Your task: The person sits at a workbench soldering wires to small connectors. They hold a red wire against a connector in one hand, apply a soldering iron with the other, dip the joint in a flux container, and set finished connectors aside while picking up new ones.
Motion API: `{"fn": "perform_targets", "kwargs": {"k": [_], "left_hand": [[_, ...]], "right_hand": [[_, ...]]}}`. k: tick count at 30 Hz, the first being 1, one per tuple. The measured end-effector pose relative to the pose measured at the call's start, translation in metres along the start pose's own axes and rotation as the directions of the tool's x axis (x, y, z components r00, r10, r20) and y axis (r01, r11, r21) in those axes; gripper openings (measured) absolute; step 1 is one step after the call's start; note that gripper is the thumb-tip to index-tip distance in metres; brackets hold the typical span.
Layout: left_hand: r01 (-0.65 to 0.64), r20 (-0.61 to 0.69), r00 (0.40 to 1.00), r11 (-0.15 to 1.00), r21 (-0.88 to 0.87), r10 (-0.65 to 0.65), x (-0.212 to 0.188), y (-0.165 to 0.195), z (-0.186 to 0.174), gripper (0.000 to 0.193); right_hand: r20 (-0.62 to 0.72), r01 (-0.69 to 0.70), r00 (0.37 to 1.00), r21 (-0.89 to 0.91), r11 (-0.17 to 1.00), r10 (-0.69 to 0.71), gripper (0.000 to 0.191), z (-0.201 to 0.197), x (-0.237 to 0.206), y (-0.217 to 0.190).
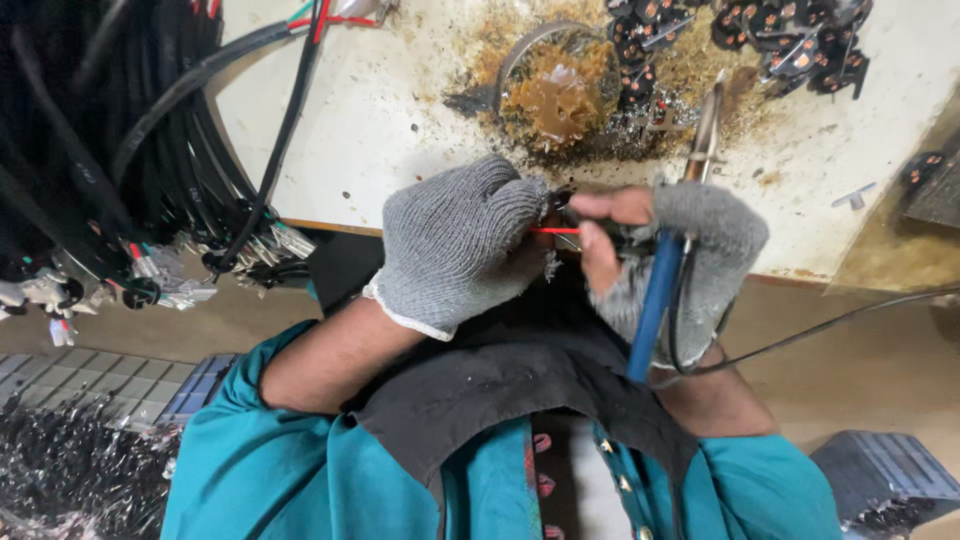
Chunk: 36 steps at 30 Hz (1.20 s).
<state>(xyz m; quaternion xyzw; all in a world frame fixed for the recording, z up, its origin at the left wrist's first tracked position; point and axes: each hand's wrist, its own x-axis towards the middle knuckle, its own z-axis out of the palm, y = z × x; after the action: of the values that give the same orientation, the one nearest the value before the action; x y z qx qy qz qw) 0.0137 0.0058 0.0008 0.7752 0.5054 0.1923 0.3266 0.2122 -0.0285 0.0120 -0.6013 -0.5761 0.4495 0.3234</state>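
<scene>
We see a thin red wire (555,231) at center, pinched between both gloved hands; left hand (455,245) closed on it at 9 o'clock; right hand (680,250) grips a blue-handled soldering iron (655,295); stained bench (380,130) edge near, cables (120,150) crowding 10 o'clock.

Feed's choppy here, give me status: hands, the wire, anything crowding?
Left hand and right hand pinch red wire. Right also grips blue-handled soldering iron. Black cable bundle lies left, apart.

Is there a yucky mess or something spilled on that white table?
Yes. A brown, crusty stain spreads over the white table around a round tin of amber gunk, above both gloved hands. It looks scorched and dirty. Small black parts lie scattered in it at the top right.
</scene>
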Motion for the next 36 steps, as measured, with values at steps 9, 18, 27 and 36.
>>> {"fn": "perform_targets", "kwargs": {"k": [9,18,27,36], "left_hand": [[-0.010,-0.011,1.000,1.000,-0.017,0.009,0.003,0.004,-0.003,0.033],[0.282,0.292,0.946,0.807,-0.519,-0.142,-0.018,0.010,-0.024,0.016],[0.093,0.177,0.984,0.875,-0.476,-0.008,-0.027,0.006,-0.019,0.016],[-0.063,-0.024,0.998,0.863,-0.501,0.059,-0.036,-0.003,0.003,0.027]], "right_hand": [[0.046,0.013,0.999,0.124,0.992,-0.019,0.014,0.004,-0.005,0.024],[0.071,-0.040,0.997,0.059,0.997,0.036,0.007,-0.007,-0.029,0.018],[0.076,-0.121,0.991,0.145,0.982,0.111,0.014,-0.001,-0.079,0.073],[0.494,-0.433,0.834,0.306,0.848,0.247,0.026,-0.011,-0.026,0.085]]}}
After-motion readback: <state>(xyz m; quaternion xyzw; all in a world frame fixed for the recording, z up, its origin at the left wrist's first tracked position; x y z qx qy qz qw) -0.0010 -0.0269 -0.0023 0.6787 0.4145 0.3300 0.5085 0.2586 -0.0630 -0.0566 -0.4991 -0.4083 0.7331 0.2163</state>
